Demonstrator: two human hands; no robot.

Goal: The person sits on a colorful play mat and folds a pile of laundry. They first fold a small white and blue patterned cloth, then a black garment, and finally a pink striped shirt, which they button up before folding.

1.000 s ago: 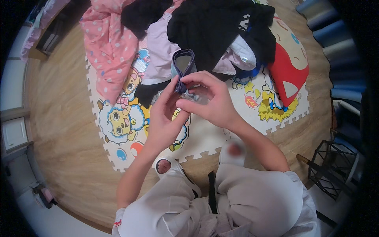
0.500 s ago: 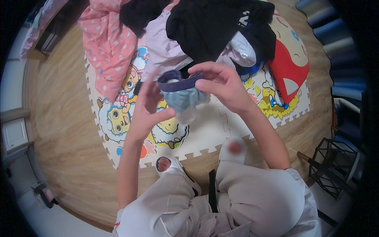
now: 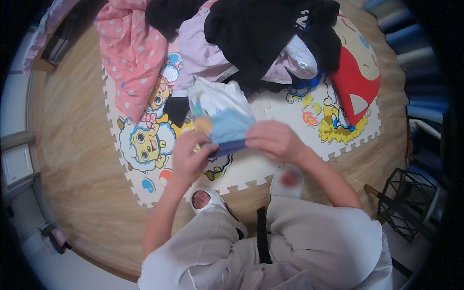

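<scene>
A small pair of underpants [image 3: 223, 115], white and light blue with a navy waistband and a cartoon print, is spread out over the foam mat. My left hand [image 3: 189, 153] pinches the left end of the waistband. At its right end, my right hand [image 3: 276, 141] grips the band, fingers pressed together. The waistband lies toward me and the white part points away, close to the piled clothes. A black garment [image 3: 251, 41] and a pale lilac one [image 3: 200, 50] make up part of that pile.
The cartoon-printed foam mat [image 3: 251, 176] has jigsaw edges and lies on a wood floor [image 3: 77, 145]. Pink dotted fabric [image 3: 133, 58] is at the far left, a red cushion with a face [image 3: 360, 87] at the far right. A black wire frame [image 3: 406, 205] stands right, below blue curtains [image 3: 420, 63].
The underpants went from bunched, waistband away from me, to spread flat with the waistband toward me. Both hands moved nearer my body and now hold the two band ends.
</scene>
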